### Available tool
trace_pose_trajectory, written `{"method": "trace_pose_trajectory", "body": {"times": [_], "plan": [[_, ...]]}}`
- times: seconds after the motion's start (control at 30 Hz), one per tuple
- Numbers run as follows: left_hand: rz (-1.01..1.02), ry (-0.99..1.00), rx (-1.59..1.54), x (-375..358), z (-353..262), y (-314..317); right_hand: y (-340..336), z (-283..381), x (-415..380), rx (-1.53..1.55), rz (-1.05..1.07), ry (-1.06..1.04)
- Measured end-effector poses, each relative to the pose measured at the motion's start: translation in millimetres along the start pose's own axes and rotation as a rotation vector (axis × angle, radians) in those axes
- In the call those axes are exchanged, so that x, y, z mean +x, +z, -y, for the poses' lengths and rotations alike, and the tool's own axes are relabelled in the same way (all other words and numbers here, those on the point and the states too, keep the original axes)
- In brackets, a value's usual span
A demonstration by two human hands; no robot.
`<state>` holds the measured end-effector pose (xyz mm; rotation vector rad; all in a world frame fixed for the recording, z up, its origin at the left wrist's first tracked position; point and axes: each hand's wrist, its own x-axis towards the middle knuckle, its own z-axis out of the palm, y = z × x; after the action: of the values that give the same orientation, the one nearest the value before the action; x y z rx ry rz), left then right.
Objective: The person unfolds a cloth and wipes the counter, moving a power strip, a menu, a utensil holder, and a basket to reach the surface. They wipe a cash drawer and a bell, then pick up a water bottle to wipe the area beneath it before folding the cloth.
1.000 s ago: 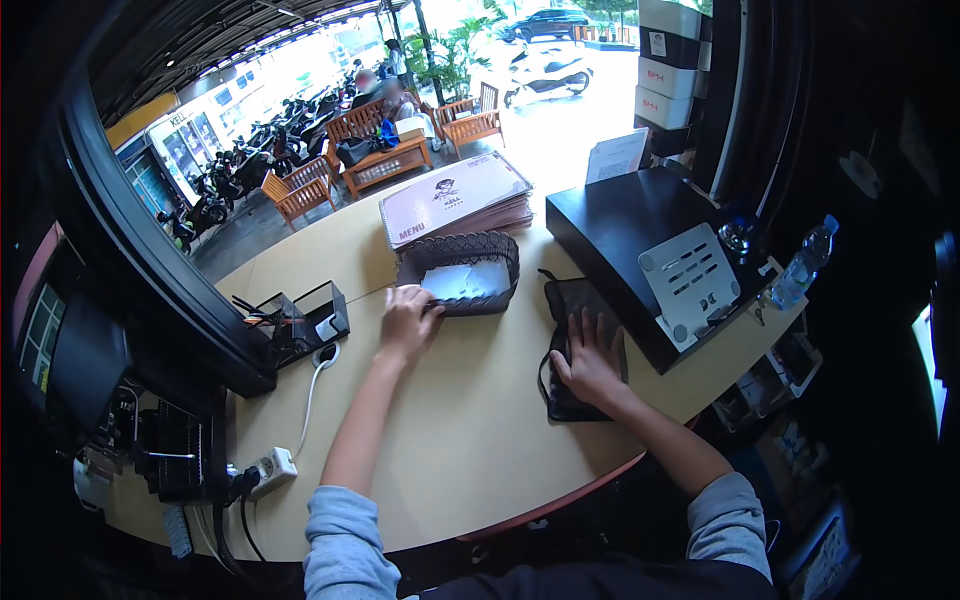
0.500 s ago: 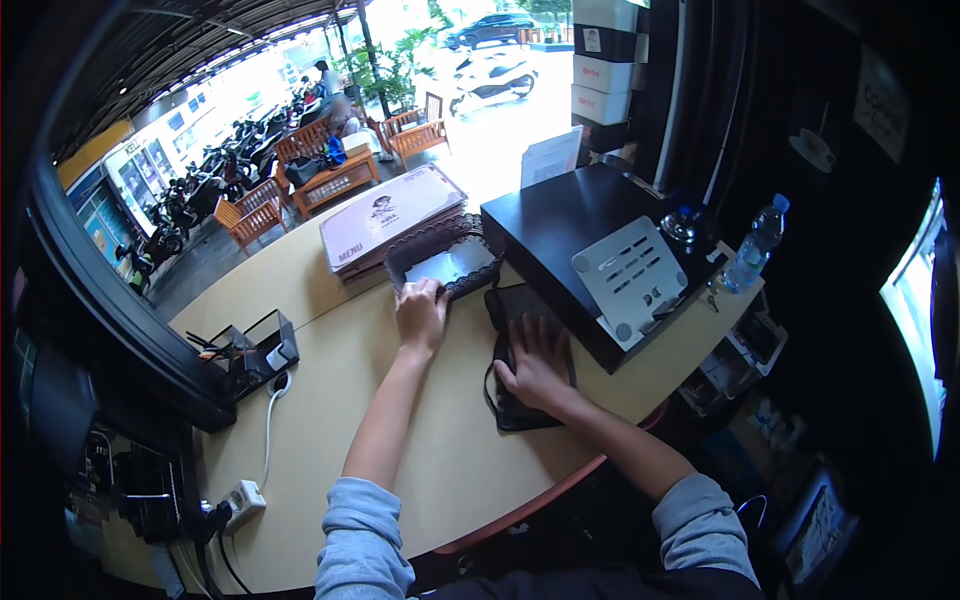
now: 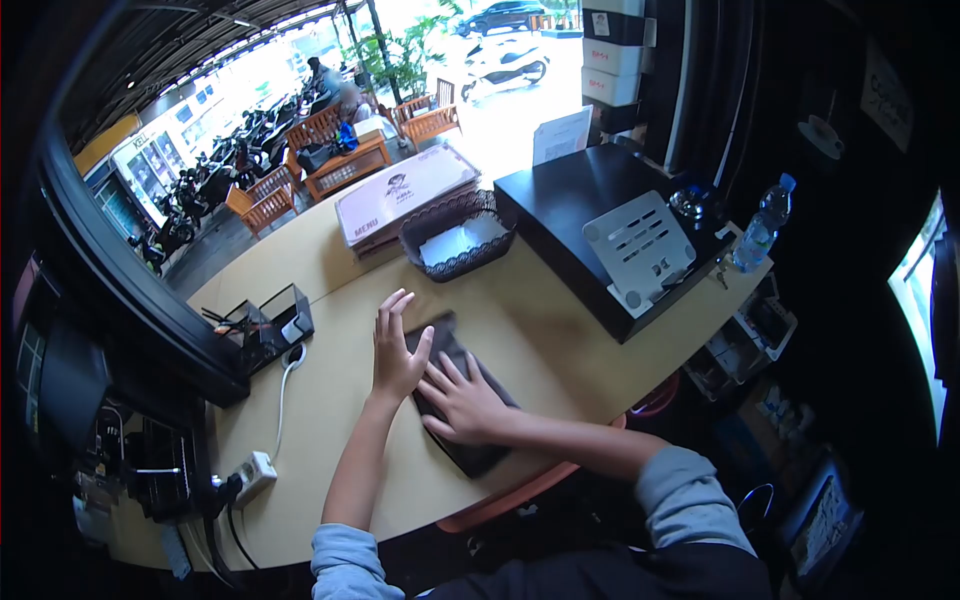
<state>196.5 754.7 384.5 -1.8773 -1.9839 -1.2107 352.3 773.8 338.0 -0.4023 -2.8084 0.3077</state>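
Our right hand (image 3: 462, 400) lies spread flat on the pouch (image 3: 455, 395). Left hand (image 3: 397, 350), fingers spread, touches its left edge; desk (image 3: 520, 320) beneath.

A cafe or small restaurant front counter, open to the street. A stack of menus (image 3: 405, 193) marked "MENU" lies on the curved wooden counter (image 3: 540, 320), beside a dark lace-edged basket (image 3: 455, 235) holding paper. A black cash drawer (image 3: 590, 215) carries a white tablet stand (image 3: 640, 245), with a water bottle (image 3: 762, 225) near it. Outside are wooden benches (image 3: 340, 150), parked motorbikes (image 3: 215, 180) and a car (image 3: 500, 15).
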Motion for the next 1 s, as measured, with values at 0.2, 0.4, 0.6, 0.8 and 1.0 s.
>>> {"method": "trace_pose_trajectory", "body": {"times": [0.2, 0.4, 0.6, 0.8, 1.0], "plan": [[0.109, -0.059, -0.04, -32.2, -14.6, -6.4, 3.2, -53.7, 43.9, -0.001, -0.139, 0.362], [0.215, -0.027, -0.101, -55.0, -39.6, -13.2, -27.6, -68.0, -82.2, -0.112, -0.199, 0.575], [0.232, -0.044, -0.218, -93.4, -47.4, -55.0, -76.6, -78.0, -240.0, -0.281, -0.488, 0.705], [0.161, -0.186, -0.364, -141.2, -49.9, -118.3, -127.1, -25.2, -249.8, 0.27, -0.901, 0.893], [0.064, -0.262, -0.395, -204.0, -33.6, -176.8, -48.1, -55.1, -153.9, -0.185, -0.243, 0.589]]}}
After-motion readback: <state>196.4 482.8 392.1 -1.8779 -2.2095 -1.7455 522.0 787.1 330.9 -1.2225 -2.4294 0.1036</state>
